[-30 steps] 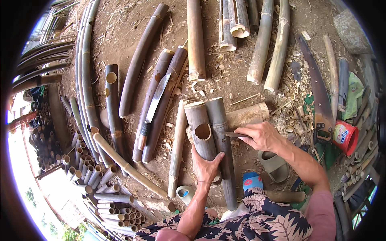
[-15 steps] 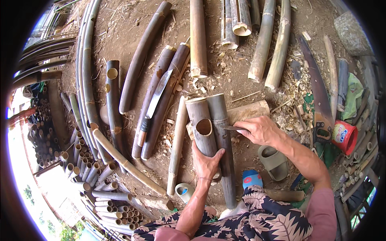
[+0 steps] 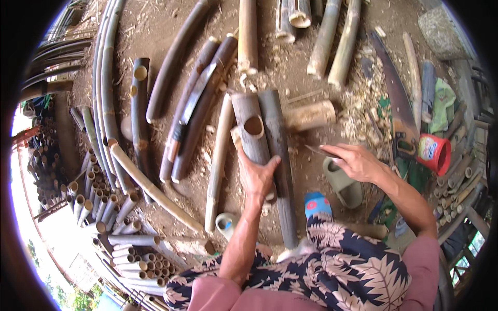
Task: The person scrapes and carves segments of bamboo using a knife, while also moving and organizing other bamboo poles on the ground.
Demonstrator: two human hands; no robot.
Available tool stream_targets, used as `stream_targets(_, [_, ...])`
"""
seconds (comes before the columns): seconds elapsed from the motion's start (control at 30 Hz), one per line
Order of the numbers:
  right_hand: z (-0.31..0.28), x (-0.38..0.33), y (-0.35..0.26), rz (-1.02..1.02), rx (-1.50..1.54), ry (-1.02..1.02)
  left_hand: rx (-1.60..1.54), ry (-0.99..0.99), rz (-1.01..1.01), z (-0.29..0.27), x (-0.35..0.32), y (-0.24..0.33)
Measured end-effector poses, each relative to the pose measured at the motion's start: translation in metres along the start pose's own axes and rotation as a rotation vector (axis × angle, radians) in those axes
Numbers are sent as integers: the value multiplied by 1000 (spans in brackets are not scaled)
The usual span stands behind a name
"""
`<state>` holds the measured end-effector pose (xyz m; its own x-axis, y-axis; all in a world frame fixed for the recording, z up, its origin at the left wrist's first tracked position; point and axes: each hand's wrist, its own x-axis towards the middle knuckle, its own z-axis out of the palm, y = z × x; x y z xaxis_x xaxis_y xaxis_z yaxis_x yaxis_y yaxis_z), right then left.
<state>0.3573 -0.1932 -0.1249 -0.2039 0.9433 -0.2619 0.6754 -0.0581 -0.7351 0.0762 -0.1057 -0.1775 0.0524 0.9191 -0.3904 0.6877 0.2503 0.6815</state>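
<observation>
— So, what grips the holed bamboo tube [image 3: 252,136]?
— The left hand [image 3: 258,176], fingers wrapped round its near end. Just right of that tube, the right hand [image 3: 358,162] pinches a thin blade [image 3: 317,151], clear of it.

red tub [image 3: 434,153] | round, white-blue label | lying at right beside saw [image 3: 397,106]
</observation>
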Motion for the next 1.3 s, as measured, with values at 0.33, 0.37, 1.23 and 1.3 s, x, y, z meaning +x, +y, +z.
stream_targets(0.33, [123,-36,-36,-80,20,18,56,48,54,6,6,-1])
stream_targets(0.37, [126,-38,-35,-95,2,28,83,49,48,5,4,-2])
stream_targets(1.23, [113,-37,-38,120,-238,-191,111,46,26,3,1,-2])
stream_targets(1.3, [90,-52,-22,284,-403,-290,104,55,50,0,2,-3])
